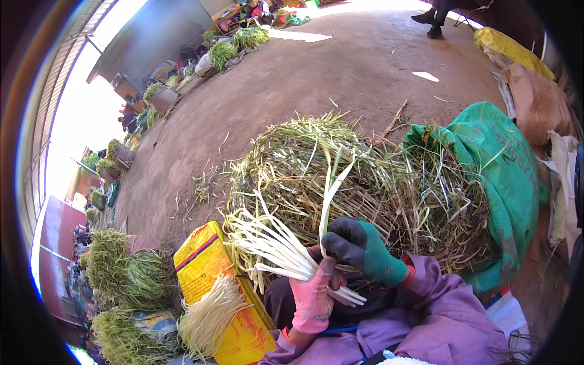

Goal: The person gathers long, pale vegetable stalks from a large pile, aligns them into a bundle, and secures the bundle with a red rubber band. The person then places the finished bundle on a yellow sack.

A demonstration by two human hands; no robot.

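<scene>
My left hand, in a pink glove, is closed around a bundle of long pale plant stalks that fan out to the upper left. My right hand, in a green and dark grey glove, pinches a single leafy stalk standing upright beside the bundle. Just beyond both hands lies a large heap of uncleaned green and dry stalks, part of it inside a green woven sack. At my left, a pile of thin whitish stalks rests on a yellow printed sack.
Bundles of green stalks stand to the left, with more in a row along the far left. Sacks line the right side. A person's feet show at the top right; another person sits at the far top. Loose plant bits lie on the earthen floor.
</scene>
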